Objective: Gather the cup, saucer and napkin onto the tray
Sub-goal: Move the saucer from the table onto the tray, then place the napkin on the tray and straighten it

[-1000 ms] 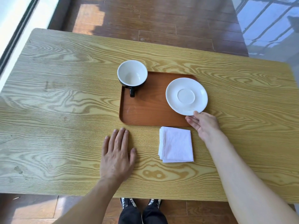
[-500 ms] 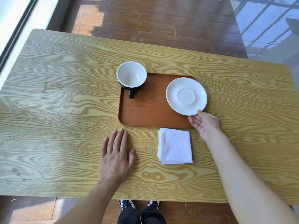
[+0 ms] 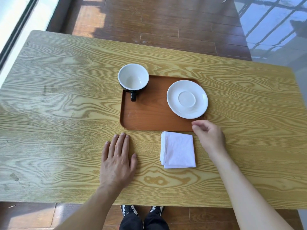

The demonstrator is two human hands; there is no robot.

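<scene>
A: Where is the folded white cloth napkin (image 3: 178,150)?

B: On the wooden desk (image 3: 66,105), just before the near edge of the brown rectangular tray (image 3: 149,117), not on it yet. Its long axis runs toward the tray.

A: Which hand is nearer?

B: The right hand (image 3: 208,136), just beside its far right corner (grip loosely curled, pinching nothing). The left hand (image 3: 118,161) lies flat, fingers spread.

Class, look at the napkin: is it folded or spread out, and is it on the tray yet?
Folded, and not yet on the tray. The napkin shows layered edges along its left side and lies on the table.
</scene>
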